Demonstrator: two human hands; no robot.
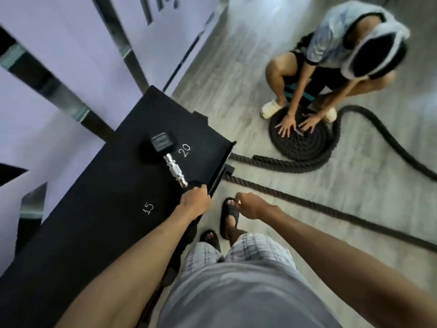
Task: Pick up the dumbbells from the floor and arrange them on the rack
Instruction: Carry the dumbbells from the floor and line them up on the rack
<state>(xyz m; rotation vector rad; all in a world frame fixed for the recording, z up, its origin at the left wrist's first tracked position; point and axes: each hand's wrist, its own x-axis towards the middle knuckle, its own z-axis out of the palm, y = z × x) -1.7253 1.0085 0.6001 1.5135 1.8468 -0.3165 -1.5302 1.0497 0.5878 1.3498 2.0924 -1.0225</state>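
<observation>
A black hex dumbbell point(170, 159) with a silver handle lies on the black rack point(106, 185), close to the white number 20. My left hand point(195, 201) covers and grips the dumbbell's near head at the rack's front edge. The far head rests on the rack top. My right hand point(250, 207) hangs to the right over the floor, its fingers loosely curled and holding nothing. A white 15 marks the rack surface nearer to me.
Another person point(331, 62) crouches at the upper right, pressing both hands on a coiled black battle rope point(300, 140). Rope lengths point(307, 202) run across the grey floor in front of my sandalled feet point(229, 216). A wall with mirror strips stands behind the rack.
</observation>
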